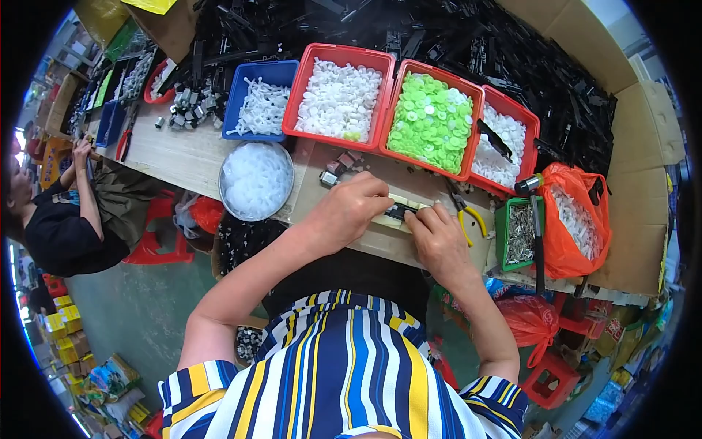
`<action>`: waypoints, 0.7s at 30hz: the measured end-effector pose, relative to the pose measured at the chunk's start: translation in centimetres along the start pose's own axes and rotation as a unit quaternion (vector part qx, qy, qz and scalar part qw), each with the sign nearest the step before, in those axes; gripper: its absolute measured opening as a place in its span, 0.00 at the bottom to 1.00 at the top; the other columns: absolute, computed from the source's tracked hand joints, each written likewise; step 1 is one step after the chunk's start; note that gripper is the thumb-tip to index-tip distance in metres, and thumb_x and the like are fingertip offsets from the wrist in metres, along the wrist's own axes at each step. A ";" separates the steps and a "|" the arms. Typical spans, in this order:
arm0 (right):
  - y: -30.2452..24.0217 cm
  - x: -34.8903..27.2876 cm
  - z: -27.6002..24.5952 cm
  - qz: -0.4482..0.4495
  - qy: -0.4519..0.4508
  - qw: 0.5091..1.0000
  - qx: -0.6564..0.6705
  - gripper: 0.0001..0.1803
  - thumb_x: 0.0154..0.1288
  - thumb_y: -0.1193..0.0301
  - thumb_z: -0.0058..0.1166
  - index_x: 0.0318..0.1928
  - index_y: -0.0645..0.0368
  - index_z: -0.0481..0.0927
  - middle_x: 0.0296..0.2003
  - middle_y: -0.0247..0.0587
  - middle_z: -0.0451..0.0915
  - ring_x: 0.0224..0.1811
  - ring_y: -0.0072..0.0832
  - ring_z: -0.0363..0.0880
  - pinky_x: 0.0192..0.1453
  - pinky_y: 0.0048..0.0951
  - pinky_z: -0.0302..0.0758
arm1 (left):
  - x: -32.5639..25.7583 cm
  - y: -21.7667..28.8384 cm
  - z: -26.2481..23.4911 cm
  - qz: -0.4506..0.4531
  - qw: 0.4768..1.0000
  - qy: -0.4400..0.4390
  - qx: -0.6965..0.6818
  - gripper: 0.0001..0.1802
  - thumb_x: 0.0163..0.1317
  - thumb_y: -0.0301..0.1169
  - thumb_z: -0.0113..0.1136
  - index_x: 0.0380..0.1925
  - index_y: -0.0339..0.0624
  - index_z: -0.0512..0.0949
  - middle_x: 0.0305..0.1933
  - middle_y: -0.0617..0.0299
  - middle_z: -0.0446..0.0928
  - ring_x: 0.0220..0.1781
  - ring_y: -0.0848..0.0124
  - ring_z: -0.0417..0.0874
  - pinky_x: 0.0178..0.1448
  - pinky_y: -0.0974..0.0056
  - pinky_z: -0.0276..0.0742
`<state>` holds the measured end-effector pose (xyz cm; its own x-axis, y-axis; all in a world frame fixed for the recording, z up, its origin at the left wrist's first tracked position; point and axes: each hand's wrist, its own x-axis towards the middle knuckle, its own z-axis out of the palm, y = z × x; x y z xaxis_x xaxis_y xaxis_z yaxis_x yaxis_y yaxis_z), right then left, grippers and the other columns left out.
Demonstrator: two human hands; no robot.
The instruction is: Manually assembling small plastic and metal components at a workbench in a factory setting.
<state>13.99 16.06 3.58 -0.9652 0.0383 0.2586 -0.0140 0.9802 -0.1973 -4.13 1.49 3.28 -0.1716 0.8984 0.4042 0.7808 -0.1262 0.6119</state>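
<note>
A small black plastic part lies in a pale yellow block on the worktop in front of me. My left hand is closed, its fingertips pinched at the part's left end. From the other side my right hand grips the part's right end with bent fingers. My fingers hide both ends of it. Pliers with yellow handles lie just right of my right hand. Beyond my left hand sit a small silvery metal piece and some pinkish pieces.
Behind stand a blue bin, red bins of white and green caps, and heaped black parts. A metal bowl is left; a green box, hammer and red bag right. Another person sits far left.
</note>
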 end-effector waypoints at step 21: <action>1.8 -1.2 -1.1 0.009 0.093 0.993 0.077 0.18 0.55 0.78 0.59 0.48 0.62 0.82 0.39 0.42 0.80 0.42 0.37 0.80 0.43 0.37 0.75 | -2.0 0.5 0.7 0.039 0.996 -0.033 0.070 0.21 0.53 0.21 0.69 0.49 0.29 0.79 0.49 0.49 0.77 0.52 0.51 0.80 0.54 0.55 0.79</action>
<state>15.38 17.99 3.99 -0.9008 0.1048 0.4215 -0.0508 0.9383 -0.3419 -3.01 -0.11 2.26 -0.0714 0.9144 0.3984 0.8673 -0.1404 0.4776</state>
